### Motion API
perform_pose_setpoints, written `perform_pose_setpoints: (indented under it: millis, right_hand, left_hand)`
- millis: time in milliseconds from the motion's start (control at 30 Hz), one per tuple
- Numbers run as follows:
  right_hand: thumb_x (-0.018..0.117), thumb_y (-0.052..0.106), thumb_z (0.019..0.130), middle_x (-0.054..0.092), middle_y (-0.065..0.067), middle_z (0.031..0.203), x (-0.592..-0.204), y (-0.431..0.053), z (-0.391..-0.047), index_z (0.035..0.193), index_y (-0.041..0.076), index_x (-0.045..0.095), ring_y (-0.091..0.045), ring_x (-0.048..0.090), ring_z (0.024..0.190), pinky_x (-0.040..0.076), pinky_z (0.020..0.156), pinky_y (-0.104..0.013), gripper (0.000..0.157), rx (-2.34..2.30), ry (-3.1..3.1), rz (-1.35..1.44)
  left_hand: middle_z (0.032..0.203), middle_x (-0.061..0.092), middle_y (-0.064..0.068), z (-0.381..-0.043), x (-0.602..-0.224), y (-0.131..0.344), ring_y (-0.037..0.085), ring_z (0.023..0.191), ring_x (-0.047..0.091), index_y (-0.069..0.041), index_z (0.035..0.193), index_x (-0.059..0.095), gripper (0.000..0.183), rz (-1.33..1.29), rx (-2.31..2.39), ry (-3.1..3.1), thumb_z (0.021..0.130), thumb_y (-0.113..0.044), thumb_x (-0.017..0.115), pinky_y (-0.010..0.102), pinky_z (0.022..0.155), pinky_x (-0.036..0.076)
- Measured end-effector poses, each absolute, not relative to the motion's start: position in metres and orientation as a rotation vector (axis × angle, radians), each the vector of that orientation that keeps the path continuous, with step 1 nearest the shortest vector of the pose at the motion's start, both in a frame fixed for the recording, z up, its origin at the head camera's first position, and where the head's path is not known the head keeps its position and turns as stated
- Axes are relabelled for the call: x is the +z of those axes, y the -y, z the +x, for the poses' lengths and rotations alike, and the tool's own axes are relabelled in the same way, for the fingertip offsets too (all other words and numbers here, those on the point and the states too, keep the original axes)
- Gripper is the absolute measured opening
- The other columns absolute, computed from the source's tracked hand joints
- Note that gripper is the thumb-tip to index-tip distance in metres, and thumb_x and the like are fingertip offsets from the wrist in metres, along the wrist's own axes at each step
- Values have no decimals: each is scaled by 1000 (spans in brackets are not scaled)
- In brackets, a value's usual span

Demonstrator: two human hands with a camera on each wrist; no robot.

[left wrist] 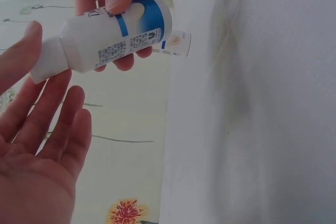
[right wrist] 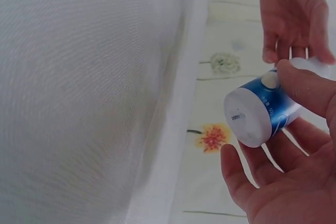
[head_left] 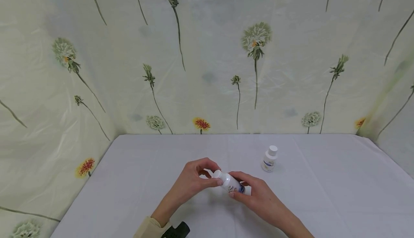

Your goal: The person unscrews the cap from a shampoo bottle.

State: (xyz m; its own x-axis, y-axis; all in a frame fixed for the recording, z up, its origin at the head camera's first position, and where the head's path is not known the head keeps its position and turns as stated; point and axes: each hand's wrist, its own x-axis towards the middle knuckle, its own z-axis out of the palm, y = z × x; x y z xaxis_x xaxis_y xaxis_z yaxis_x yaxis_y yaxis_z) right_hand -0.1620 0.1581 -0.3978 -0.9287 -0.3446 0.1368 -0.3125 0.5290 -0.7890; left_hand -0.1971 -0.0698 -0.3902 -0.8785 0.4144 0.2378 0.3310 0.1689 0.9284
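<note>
A white plastic bottle with a blue-and-white label is held tilted above the table, its cap end toward the left. My right hand grips the bottle's body, thumb on the near side and fingers behind. At the cap, my left hand pinches with thumb and fingers. The left wrist view shows the cap seated on the bottle. In the right wrist view the bottle's flat base faces the camera.
A second white capped bottle stands upright on the table, behind and right of my hands. White cloth covers the table. A flower-printed curtain hangs behind it and along both sides.
</note>
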Motion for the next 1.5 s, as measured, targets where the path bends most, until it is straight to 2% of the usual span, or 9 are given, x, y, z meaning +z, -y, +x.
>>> perform_pose_setpoints:
  millis: [167,367,533,867,1200,1367,1500]
  right_hand:
    - [77,26,87,64,12,111,-398,-158,-162,125,30,62,-14,58,98,49,85,-37,41,-1390,-2707,-574]
    - [76,28,87,64,10,111,-399,-159,-163,126,27,62,-14,58,98,49,84,-37,42,-1396,-2701,-570]
    - [76,29,87,64,8,112,-399,-159,-163,128,25,62,-15,58,99,49,84,-40,43,-1399,-2695,-565]
    - [77,26,86,64,12,111,-400,-159,-163,125,30,62,-15,59,98,50,83,-39,41,-1395,-2712,-533]
    - [77,26,86,65,13,107,-399,-159,-163,124,33,62,-11,59,96,50,83,-34,41,-1378,-2719,-584]
    - [77,26,86,65,14,106,-400,-159,-162,124,33,62,-11,59,96,50,83,-33,41,-1366,-2719,-578]
    - [76,26,87,64,14,106,-400,-159,-162,124,32,62,-11,59,96,50,83,-34,40,-1359,-2716,-581]
  left_hand:
    - [111,68,-4,-198,-390,71,16,101,60,-21,113,70,34,846,1812,-2302,82,-18,82,45,87,51]
    - [127,64,-6,-197,-388,74,15,119,56,-12,121,68,34,983,1827,-2185,89,0,70,41,92,50]
    - [126,65,-3,-197,-389,74,16,119,57,-9,123,68,34,1013,1834,-2132,93,6,61,40,93,50]
    - [112,69,-10,-199,-390,74,16,104,60,-20,116,71,27,930,1791,-2276,91,-9,71,39,85,52]
    - [97,69,-9,-198,-391,73,35,96,59,-22,101,71,20,780,1798,-2361,83,-21,80,36,77,51]
    - [95,70,-7,-199,-392,73,35,98,58,-22,100,70,21,770,1813,-2350,82,-22,82,32,75,50]
    - [100,69,-6,-198,-392,72,33,98,58,-20,106,67,27,781,1821,-2318,82,-21,81,32,76,50]
